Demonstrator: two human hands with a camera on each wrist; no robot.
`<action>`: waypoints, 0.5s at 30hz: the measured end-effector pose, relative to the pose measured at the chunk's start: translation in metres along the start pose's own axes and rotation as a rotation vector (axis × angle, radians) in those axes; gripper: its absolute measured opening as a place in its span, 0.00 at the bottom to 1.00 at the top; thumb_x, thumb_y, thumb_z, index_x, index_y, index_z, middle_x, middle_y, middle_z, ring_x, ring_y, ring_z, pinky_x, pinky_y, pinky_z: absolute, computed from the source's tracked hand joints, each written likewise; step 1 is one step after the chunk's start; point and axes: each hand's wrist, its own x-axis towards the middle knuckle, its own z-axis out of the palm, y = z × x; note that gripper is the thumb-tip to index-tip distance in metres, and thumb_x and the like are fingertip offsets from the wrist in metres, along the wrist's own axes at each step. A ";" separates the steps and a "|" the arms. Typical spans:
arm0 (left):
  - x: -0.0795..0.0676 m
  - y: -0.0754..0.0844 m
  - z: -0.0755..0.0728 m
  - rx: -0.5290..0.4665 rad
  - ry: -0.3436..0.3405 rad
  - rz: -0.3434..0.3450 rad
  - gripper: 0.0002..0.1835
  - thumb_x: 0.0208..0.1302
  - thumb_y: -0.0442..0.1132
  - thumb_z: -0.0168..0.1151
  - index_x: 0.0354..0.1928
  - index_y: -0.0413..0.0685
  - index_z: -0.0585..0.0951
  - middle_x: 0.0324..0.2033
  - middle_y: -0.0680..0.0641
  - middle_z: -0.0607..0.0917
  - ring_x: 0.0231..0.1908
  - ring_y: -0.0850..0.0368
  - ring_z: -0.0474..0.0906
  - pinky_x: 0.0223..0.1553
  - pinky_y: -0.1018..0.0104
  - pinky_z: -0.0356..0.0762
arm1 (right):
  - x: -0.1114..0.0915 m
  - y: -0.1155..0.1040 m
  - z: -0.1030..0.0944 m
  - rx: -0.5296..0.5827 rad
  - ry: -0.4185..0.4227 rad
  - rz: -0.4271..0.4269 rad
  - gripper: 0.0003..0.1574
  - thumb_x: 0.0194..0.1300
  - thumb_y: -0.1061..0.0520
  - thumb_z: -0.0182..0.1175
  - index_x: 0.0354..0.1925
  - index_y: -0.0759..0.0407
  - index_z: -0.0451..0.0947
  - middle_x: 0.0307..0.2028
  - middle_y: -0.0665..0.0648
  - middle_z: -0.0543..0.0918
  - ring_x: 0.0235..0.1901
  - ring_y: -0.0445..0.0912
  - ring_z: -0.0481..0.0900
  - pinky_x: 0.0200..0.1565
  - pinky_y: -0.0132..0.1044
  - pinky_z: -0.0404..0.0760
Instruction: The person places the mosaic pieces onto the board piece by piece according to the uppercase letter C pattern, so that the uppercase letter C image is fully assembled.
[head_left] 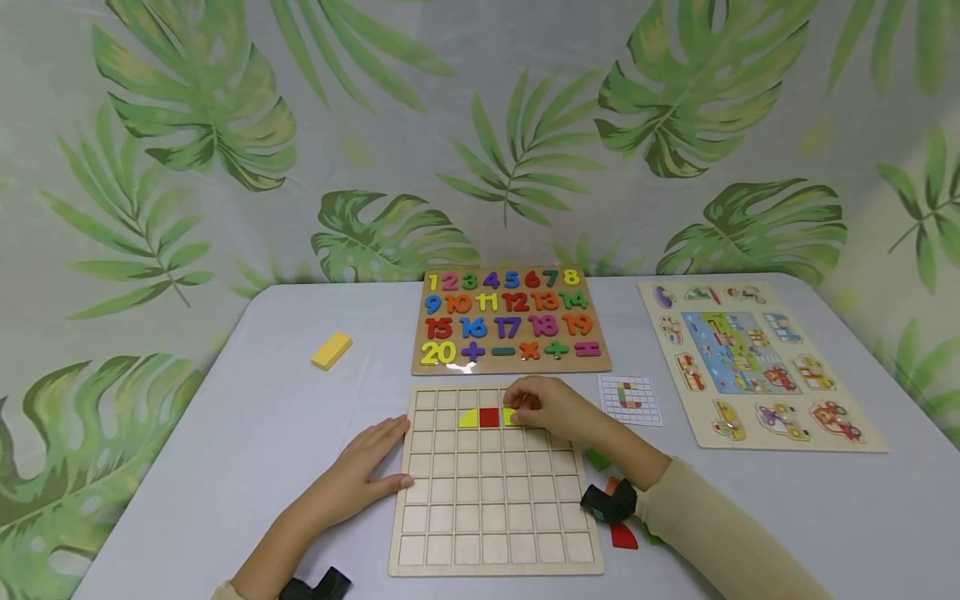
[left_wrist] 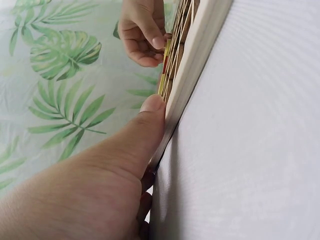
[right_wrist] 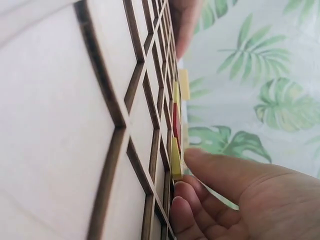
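Observation:
A wooden grid board lies on the white tablecloth. In its second row from the back sit a yellow rounded piece, a red square and, to their right, a second yellow piece. My right hand has thumb and fingertips at that right-hand yellow piece, pinching it at the grid; the fingers partly cover it in the head view. My left hand rests against the board's left edge, fingers extended, the thumb touching the rim.
Behind the board lies a number puzzle. A small pattern card and a vehicle picture puzzle are to the right. Green pieces and a red piece lie partly under my right arm. A yellow block sits back left.

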 end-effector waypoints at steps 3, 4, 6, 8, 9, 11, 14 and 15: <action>-0.001 0.000 0.000 -0.001 -0.003 -0.005 0.42 0.55 0.60 0.56 0.67 0.46 0.58 0.65 0.45 0.58 0.65 0.47 0.50 0.61 0.47 0.49 | -0.001 -0.002 0.000 -0.033 -0.018 0.012 0.12 0.55 0.61 0.64 0.40 0.58 0.77 0.30 0.48 0.75 0.30 0.42 0.71 0.32 0.32 0.74; -0.001 0.000 0.000 -0.001 -0.003 -0.005 0.42 0.55 0.60 0.56 0.67 0.46 0.58 0.65 0.45 0.58 0.65 0.47 0.50 0.61 0.47 0.49 | -0.001 -0.002 0.001 -0.047 -0.022 0.012 0.13 0.55 0.61 0.64 0.40 0.58 0.77 0.29 0.48 0.74 0.30 0.42 0.70 0.31 0.32 0.74; -0.001 0.001 -0.001 0.001 -0.001 -0.006 0.42 0.55 0.61 0.56 0.67 0.46 0.58 0.65 0.46 0.58 0.65 0.47 0.49 0.61 0.47 0.49 | -0.001 -0.002 0.001 -0.073 -0.031 0.008 0.13 0.55 0.61 0.64 0.41 0.57 0.77 0.28 0.47 0.73 0.29 0.41 0.69 0.30 0.31 0.73; 0.000 0.001 -0.001 0.003 -0.001 -0.003 0.42 0.55 0.61 0.56 0.67 0.46 0.58 0.65 0.46 0.58 0.65 0.47 0.49 0.61 0.47 0.49 | -0.001 -0.002 0.002 -0.100 -0.037 -0.002 0.12 0.55 0.61 0.64 0.41 0.56 0.77 0.26 0.47 0.72 0.27 0.41 0.68 0.29 0.31 0.71; 0.000 0.001 -0.001 0.004 -0.001 -0.002 0.42 0.55 0.60 0.56 0.67 0.46 0.58 0.65 0.46 0.58 0.65 0.47 0.49 0.61 0.47 0.49 | 0.000 -0.002 0.002 -0.104 -0.040 -0.006 0.12 0.55 0.61 0.64 0.41 0.56 0.77 0.25 0.47 0.71 0.27 0.41 0.68 0.28 0.32 0.70; 0.000 0.001 -0.001 0.003 -0.002 -0.001 0.42 0.55 0.60 0.56 0.67 0.46 0.58 0.65 0.46 0.58 0.65 0.48 0.49 0.61 0.47 0.49 | 0.000 -0.002 0.002 -0.108 -0.052 -0.005 0.12 0.55 0.60 0.63 0.41 0.55 0.77 0.24 0.47 0.71 0.26 0.40 0.67 0.28 0.32 0.69; 0.000 0.000 -0.001 0.002 -0.004 -0.001 0.42 0.55 0.60 0.56 0.67 0.46 0.58 0.65 0.46 0.58 0.65 0.48 0.49 0.61 0.47 0.49 | 0.000 -0.004 0.001 -0.102 -0.073 0.008 0.12 0.56 0.59 0.63 0.41 0.55 0.77 0.25 0.46 0.72 0.27 0.40 0.68 0.28 0.32 0.70; 0.000 0.000 -0.001 0.002 -0.003 -0.001 0.42 0.55 0.60 0.56 0.67 0.46 0.58 0.65 0.46 0.58 0.65 0.48 0.49 0.61 0.47 0.49 | -0.001 -0.005 0.000 -0.095 -0.080 0.011 0.13 0.56 0.59 0.63 0.42 0.56 0.77 0.25 0.46 0.72 0.27 0.41 0.68 0.29 0.32 0.71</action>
